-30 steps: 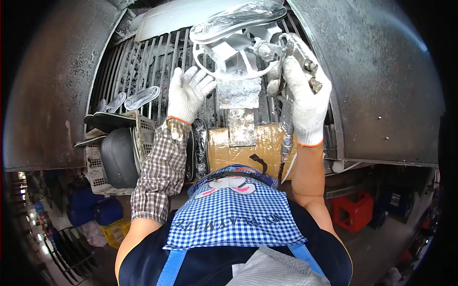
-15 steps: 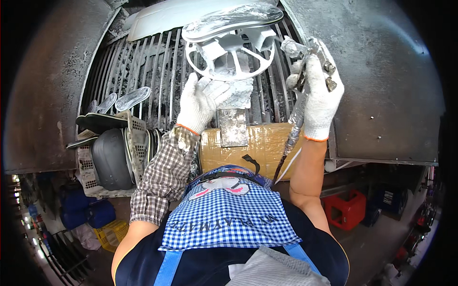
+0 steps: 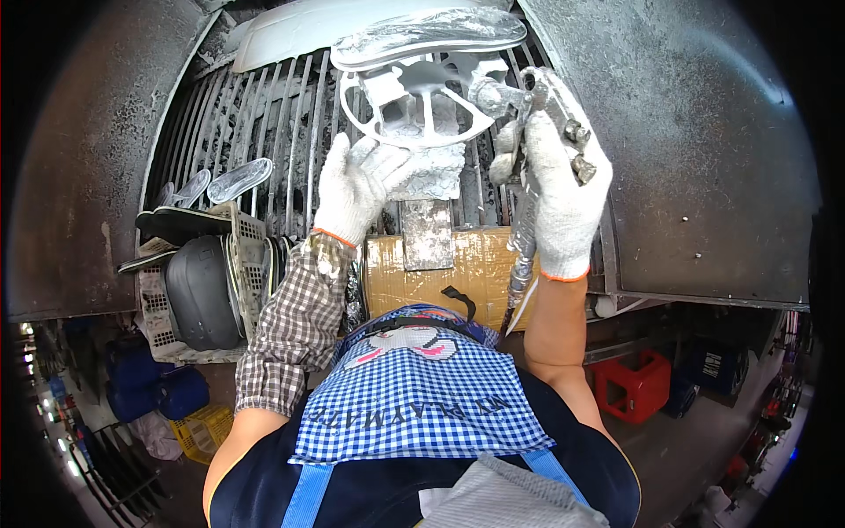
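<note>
A shoe sole (image 3: 429,39) with a wet white, streaky coating lies on top of a white-crusted spoked turntable wheel (image 3: 429,138). My left hand (image 3: 356,189), in a white knit glove, is at the near left of the wheel's rim, thumb up and fingers stretched out, holding nothing; whether the fingertips touch the rim I cannot tell. In my gloved right hand (image 3: 568,176) is a coated metal spray gun (image 3: 528,123), wrapped in my fingers. Its nozzle end is close to the right side of the wheel, and its hose (image 3: 521,264) hangs down toward the box.
Slatted metal bars (image 3: 295,132) lie under the wheel, between two metal side walls (image 3: 704,176). Several coated soles (image 3: 239,181) rest at the left. A crate (image 3: 251,251) of dark soles (image 3: 204,295) stands nearer. A taped cardboard box (image 3: 378,273) is before me.
My right hand has moved left with the spray gun, bringing the nozzle nearer the wheel. The wheel and sole have turned slightly. My left hand has shifted a little left.
</note>
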`<action>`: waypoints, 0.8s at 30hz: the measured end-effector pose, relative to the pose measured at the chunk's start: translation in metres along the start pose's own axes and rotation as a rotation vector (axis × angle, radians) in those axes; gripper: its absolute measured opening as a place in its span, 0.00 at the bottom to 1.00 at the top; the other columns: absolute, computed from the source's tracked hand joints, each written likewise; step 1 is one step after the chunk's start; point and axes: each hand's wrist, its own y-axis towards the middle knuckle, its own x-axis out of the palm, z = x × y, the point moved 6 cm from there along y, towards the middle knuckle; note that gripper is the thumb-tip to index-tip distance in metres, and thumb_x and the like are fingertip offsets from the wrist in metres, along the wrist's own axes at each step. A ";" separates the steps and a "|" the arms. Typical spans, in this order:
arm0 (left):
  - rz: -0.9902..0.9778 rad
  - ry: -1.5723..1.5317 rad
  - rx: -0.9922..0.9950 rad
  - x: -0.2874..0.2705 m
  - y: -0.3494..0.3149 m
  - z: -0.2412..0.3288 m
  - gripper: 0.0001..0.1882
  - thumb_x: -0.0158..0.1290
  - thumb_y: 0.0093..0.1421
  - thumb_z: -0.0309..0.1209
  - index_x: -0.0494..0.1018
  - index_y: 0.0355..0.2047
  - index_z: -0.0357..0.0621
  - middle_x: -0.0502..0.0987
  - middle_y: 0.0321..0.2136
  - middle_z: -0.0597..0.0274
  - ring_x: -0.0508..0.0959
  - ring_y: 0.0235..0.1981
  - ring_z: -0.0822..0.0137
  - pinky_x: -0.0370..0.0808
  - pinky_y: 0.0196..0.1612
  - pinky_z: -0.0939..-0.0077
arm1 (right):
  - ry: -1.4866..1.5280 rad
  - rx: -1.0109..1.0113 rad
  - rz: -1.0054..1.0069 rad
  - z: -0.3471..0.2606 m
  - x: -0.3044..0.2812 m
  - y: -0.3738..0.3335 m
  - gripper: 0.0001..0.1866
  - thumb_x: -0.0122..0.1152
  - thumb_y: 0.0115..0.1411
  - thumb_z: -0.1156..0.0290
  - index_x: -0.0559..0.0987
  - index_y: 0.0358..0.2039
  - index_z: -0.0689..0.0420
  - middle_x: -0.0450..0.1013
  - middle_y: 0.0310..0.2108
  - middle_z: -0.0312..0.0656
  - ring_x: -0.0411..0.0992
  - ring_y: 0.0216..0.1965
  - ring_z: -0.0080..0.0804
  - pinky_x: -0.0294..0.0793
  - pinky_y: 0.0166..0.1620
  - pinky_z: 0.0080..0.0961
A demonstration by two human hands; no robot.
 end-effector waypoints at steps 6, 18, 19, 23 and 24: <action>0.027 0.033 0.034 -0.009 0.004 0.008 0.45 0.54 0.71 0.57 0.59 0.69 0.27 0.68 0.65 0.27 0.69 0.68 0.32 0.68 0.71 0.37 | -0.003 -0.051 0.045 -0.003 -0.018 0.003 0.25 0.62 0.73 0.74 0.73 0.67 0.66 0.82 0.40 0.39 0.76 0.32 0.16 0.77 0.34 0.17; 0.034 0.036 0.061 -0.017 0.009 0.025 0.42 0.52 0.72 0.57 0.63 0.66 0.27 0.70 0.63 0.27 0.72 0.65 0.32 0.69 0.69 0.34 | -0.044 -0.089 0.188 -0.024 -0.061 -0.003 0.24 0.60 0.74 0.74 0.72 0.68 0.66 0.81 0.37 0.40 0.75 0.30 0.16 0.78 0.31 0.17; 0.012 0.030 0.060 -0.017 0.009 0.026 0.41 0.52 0.72 0.57 0.63 0.66 0.27 0.71 0.63 0.27 0.72 0.65 0.32 0.70 0.68 0.34 | -0.058 -0.080 0.228 -0.025 -0.064 -0.003 0.24 0.60 0.74 0.75 0.72 0.68 0.66 0.81 0.38 0.41 0.75 0.31 0.16 0.78 0.31 0.16; 0.004 0.021 0.070 -0.022 0.011 0.030 0.42 0.51 0.73 0.57 0.60 0.68 0.28 0.69 0.63 0.26 0.72 0.65 0.31 0.71 0.67 0.32 | -0.044 -0.115 0.268 -0.034 -0.066 -0.016 0.25 0.60 0.74 0.75 0.70 0.69 0.67 0.80 0.37 0.42 0.74 0.31 0.16 0.78 0.32 0.16; 0.025 0.031 0.081 -0.024 0.012 0.032 0.43 0.51 0.73 0.57 0.59 0.69 0.29 0.69 0.63 0.25 0.72 0.64 0.30 0.71 0.67 0.32 | -0.020 -0.095 0.222 -0.035 -0.063 -0.021 0.26 0.60 0.74 0.75 0.70 0.69 0.67 0.80 0.37 0.43 0.74 0.31 0.16 0.78 0.32 0.16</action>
